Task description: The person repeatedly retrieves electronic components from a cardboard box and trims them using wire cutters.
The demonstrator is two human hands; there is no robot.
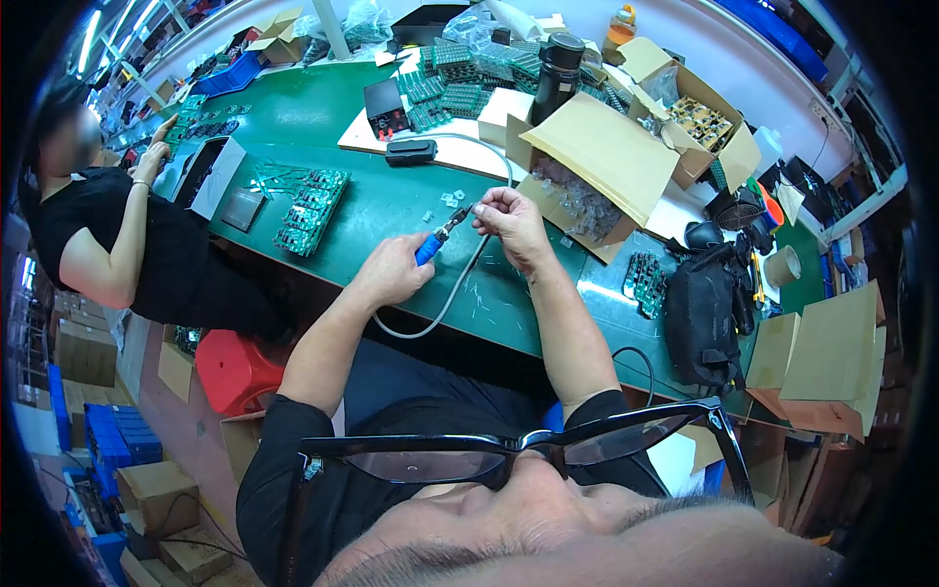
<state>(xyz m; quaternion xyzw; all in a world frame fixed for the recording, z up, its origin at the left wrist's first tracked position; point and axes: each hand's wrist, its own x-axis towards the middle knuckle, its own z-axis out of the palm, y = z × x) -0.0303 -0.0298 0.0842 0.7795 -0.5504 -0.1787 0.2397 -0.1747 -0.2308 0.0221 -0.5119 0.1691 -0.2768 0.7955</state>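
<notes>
My left hand point(393, 272) is wrapped round a blue-handled tool point(427, 249) with a metal head, which looks like an air nipper. Its head points up and right, toward my right hand point(513, 225). The fingertips of that hand are pinched together at the tool's tip; what they hold is too small to make out. A grey hose point(445, 311) loops below my left hand and runs up behind my right fingers. Small clear plastic pieces point(453, 200) lie on the green table point(386, 196) just beyond the tool, and thin pale offcuts point(476, 292) are scattered nearer me.
Stacked green circuit boards point(311, 210) stand at left, more boards point(460, 96) at the back. An open carton point(611, 161) of clear pieces sits right of a black flask point(558, 76). A black bag point(701, 318) lies at right. A co-worker point(137, 215) sits at left.
</notes>
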